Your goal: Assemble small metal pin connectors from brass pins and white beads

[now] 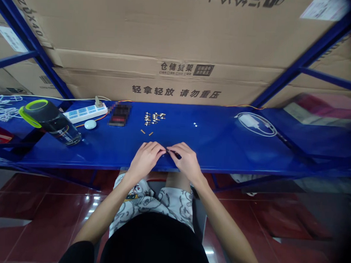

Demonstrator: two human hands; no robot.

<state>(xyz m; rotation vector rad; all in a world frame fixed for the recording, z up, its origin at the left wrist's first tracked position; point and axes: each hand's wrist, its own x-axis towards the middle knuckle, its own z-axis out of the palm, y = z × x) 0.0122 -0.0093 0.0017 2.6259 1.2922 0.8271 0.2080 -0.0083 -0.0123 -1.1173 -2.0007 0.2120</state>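
Cardboard boxes [180, 41] fill the rack behind a blue shelf [221, 149]. A dark bottle [51, 121] lies far left. Near the front edge, the left hand [146, 157] and right hand [185, 159] pinch a thin dark tool [174, 153] together. A cluster of small metal connectors [153, 117] and 2 brass pieces [146, 132] lie apart, seemingly unworked.

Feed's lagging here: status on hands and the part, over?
Left hand and right hand together at shelf edge, pinching small dark tool. Metal fittings behind, untouched. Nothing in the way.
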